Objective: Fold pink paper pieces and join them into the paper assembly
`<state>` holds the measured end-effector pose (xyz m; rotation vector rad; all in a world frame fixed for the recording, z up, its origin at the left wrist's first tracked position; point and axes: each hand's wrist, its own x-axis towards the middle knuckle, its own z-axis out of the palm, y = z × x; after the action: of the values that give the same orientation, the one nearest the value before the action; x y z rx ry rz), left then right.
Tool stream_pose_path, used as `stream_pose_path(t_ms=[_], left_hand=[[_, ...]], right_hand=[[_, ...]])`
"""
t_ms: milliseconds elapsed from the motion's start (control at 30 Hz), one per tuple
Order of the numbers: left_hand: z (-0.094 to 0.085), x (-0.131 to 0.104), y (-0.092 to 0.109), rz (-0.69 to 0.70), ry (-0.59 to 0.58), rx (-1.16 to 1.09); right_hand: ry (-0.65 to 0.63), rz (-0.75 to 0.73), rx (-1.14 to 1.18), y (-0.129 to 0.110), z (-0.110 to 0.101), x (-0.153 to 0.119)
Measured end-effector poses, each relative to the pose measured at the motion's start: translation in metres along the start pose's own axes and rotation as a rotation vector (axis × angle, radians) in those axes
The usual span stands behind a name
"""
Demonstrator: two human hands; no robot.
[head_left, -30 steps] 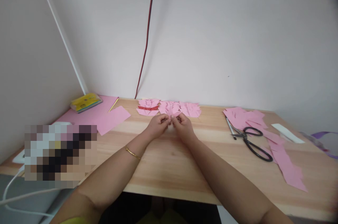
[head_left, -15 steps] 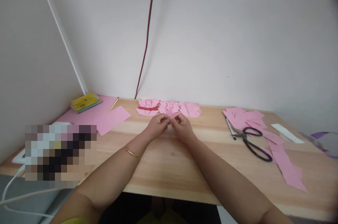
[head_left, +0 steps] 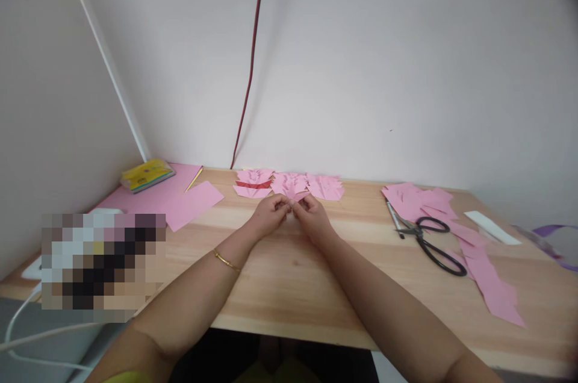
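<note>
Close together over the middle of the table, my left hand [head_left: 271, 214] and my right hand [head_left: 311, 215] pinch one folded piece of pink paper [head_left: 298, 196] between their fingertips. Much of the piece is hidden by the fingers. Just behind it, along the wall, lie folded, cut pink paper shapes: a left group [head_left: 253, 176] with a red strip [head_left: 253, 185] across it, a middle one [head_left: 289, 182] and a right one [head_left: 325, 186].
Black-handled scissors [head_left: 440, 259] lie at right with a pen [head_left: 395, 219], pink paper scraps [head_left: 490, 286] and a white strip [head_left: 490, 227]. At left are pink sheets [head_left: 194, 205], a yellow pencil [head_left: 193, 179] and a yellow packet [head_left: 148, 174]. A cable [head_left: 251, 70] runs down the wall.
</note>
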<state>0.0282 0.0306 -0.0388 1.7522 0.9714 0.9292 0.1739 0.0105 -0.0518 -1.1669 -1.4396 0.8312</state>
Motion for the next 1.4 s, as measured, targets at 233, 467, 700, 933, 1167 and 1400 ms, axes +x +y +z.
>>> stream_pose_path(t_ms=[233,467,700,933,1167,1400], left_hand=[[-0.001,0.000,0.001,-0.003,-0.006,0.058],[-0.001,-0.001,0.004,0.028,-0.050,0.128],[-0.001,0.001,-0.001,0.051,0.009,0.115],[-0.001,0.002,-0.005,0.055,0.056,0.111],[-0.002,0.003,-0.005,0.095,0.106,0.126],[-0.004,0.004,-0.006,0.130,0.253,0.137]], right_hand=[[0.016,0.022,0.016,0.003,0.001,0.001],[0.029,0.064,0.111,-0.005,0.002,0.000],[0.003,0.012,0.045,-0.006,0.001,-0.001],[0.007,-0.038,-0.034,-0.002,0.000,0.000],[-0.032,0.040,0.100,-0.003,0.002,0.000],[-0.080,-0.015,0.262,0.001,0.005,0.000]])
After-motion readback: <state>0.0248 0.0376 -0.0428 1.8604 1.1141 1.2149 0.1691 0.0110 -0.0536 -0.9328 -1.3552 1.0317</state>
